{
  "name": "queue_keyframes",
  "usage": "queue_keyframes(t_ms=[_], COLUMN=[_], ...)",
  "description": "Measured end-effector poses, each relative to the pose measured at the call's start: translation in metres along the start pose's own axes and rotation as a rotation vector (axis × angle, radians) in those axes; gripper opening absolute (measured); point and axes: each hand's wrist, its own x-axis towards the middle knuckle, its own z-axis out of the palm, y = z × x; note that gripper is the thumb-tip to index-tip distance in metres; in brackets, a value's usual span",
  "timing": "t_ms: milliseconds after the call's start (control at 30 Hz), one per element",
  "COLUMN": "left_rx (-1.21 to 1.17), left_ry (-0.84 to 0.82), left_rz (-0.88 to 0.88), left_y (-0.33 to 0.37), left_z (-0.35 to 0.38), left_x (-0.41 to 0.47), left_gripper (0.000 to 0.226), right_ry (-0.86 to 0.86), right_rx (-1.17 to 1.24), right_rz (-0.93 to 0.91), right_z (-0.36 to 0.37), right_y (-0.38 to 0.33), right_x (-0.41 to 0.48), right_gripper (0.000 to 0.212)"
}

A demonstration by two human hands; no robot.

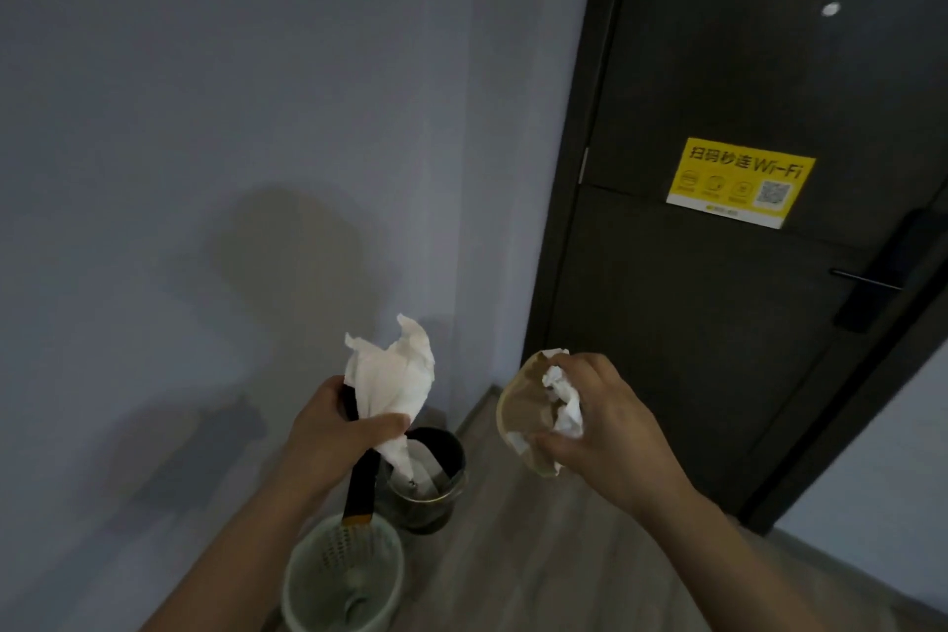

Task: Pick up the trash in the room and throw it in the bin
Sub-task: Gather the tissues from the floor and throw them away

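Left hand (pixel 338 431) pinches white tissue (pixel 392 377) and a black handle (pixel 361 482) above the dark bin (pixel 454 457) at lower centre, while right hand (pixel 600 421) clutches crumpled paper (pixel 567 405) with a tan lid (pixel 523 411) off to the bin's right, so a release here likely lands on the floor (pixel 538 554).

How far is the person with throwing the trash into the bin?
Gathering looks done: both hands are full at the dark bin. In hand: the left hand grips white paper and a black-handled tool; the right hand holds a crumpled tissue against a tan lid. Left: dropping the trash in; nothing is released yet.
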Motion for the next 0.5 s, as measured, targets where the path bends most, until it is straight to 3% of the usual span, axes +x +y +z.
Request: queue_keyframes(t_ms=[500], left_rx=[0.029], left_ry=[0.019], left_rz=[-0.201], left_y=[-0.049], left_z=[0.001], left_x=[0.24], left_gripper=[0.085], right_ry=[-0.241], right_rx=[0.039], right_rz=[0.106], right_z=[0.139], right_y=[0.071], right_x=[0.216], right_gripper=[0.086])
